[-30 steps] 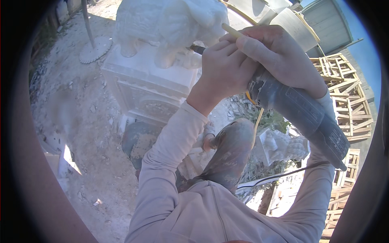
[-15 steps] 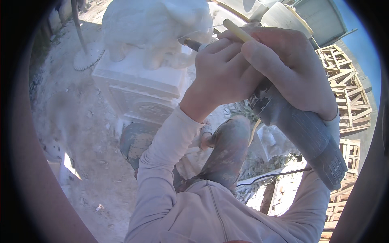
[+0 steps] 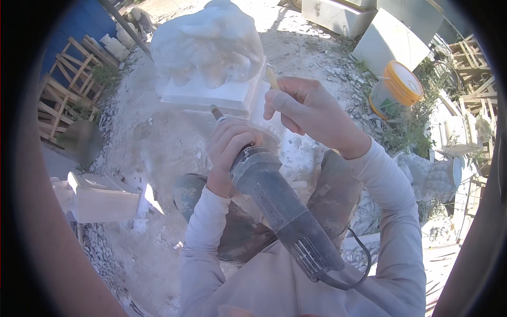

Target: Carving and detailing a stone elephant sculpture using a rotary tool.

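Observation:
My left hand [image 3: 231, 145] is wrapped round the front end of a dark grey corded power grinder [image 3: 282, 208]. Its slim, brownish tip [image 3: 215, 112] points toward the carved block, and its rear end and cord lie against my sleeve and lap. My right hand [image 3: 311, 108] is raised just right of the block, apart from the grinder, pinching a pale yellow stick [image 3: 272, 78]. In front of me stands a rounded white stone carving [image 3: 208, 45] on a square white stone base [image 3: 206, 94]. Neither the tip nor the stick clearly touches the stone.
A white bucket with a yellow lid [image 3: 404, 79] stands at the right among weeds. Large pale slabs [image 3: 391, 42] are behind it. Wooden crates [image 3: 60, 95] line the left, and a white stone block [image 3: 103, 203] sits nearer. Stone chips cover the ground [image 3: 142, 158].
My hands have come apart: the grinder has moved left and down with my left hand, while my right hand has let go of its body and keeps the stick. My view has shifted.

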The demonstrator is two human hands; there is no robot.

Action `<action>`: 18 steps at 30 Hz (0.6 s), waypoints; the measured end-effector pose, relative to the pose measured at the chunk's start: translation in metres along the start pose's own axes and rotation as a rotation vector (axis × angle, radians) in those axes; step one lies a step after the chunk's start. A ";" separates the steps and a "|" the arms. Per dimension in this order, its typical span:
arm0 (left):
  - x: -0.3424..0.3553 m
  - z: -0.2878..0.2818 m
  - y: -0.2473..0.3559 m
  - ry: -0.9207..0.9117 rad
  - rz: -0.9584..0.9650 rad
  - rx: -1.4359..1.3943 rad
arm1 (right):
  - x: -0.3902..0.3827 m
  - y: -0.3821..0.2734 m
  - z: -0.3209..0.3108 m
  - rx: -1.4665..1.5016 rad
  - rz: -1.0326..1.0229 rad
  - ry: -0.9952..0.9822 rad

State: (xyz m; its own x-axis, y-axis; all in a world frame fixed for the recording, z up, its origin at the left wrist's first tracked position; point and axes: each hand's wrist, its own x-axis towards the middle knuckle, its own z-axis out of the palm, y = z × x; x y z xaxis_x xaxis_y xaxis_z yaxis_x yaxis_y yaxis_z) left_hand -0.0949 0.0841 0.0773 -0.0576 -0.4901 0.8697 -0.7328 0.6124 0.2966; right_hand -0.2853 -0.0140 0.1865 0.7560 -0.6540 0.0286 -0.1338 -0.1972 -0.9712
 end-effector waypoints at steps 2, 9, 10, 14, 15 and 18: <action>-0.012 0.000 -0.001 0.098 -0.069 -0.011 | 0.004 0.009 0.004 0.076 -0.038 -0.011; -0.048 -0.004 0.004 0.149 -0.184 -0.076 | 0.001 0.030 0.011 0.274 0.151 -0.115; -0.053 -0.008 0.003 0.133 -0.144 -0.053 | 0.000 0.035 0.016 0.276 0.214 -0.075; -0.072 -0.027 0.016 0.180 -0.187 -0.118 | -0.002 0.046 0.037 0.374 0.280 -0.045; -0.074 -0.032 0.014 0.180 -0.223 -0.094 | -0.003 0.046 0.041 0.346 0.308 -0.031; -0.074 -0.029 0.010 0.253 -0.231 -0.203 | -0.003 0.036 0.045 0.262 0.331 0.014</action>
State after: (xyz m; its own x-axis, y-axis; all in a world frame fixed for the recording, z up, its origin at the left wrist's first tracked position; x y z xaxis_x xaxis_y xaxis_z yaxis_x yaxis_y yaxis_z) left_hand -0.0780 0.1447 0.0275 0.2807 -0.4764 0.8332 -0.5562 0.6267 0.5458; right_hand -0.2638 0.0142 0.1405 0.6906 -0.6609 -0.2936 -0.1990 0.2166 -0.9558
